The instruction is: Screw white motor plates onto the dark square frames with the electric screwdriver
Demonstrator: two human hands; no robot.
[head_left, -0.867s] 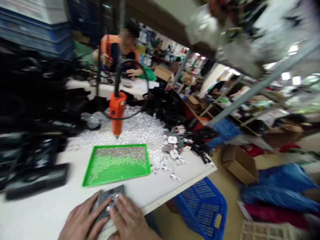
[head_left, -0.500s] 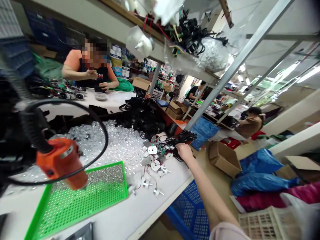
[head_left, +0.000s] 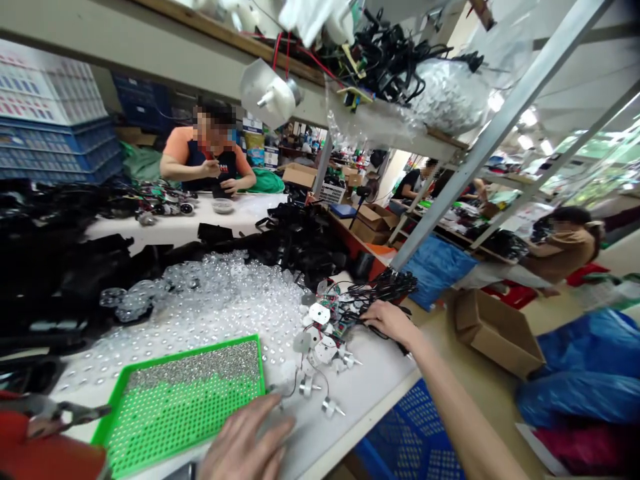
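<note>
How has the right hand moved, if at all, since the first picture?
Yes: from in front of the green tray, the right hand has moved out to the tray's right, at the black cables.

Bare left hand (head_left: 245, 440), motion-blurred, cropped by the lower edge, bare right hand (head_left: 390, 321), slim wrist (head_left: 416, 341), long bare forearm (head_left: 457, 410)

"Where are you looking from?"
"My head. My single camera faces forward and down, with the green tray (head_left: 175, 413) close below and my desk (head_left: 370, 370) stretching away."
"Straight on?"
"It looks tilted: the metal post (head_left: 500, 130) slants. Across the desk I see a person (head_left: 187, 160), farther off, and on the right, past the desk's edge, the floor (head_left: 483, 390) and an open cardboard box (head_left: 493, 330)."
</note>
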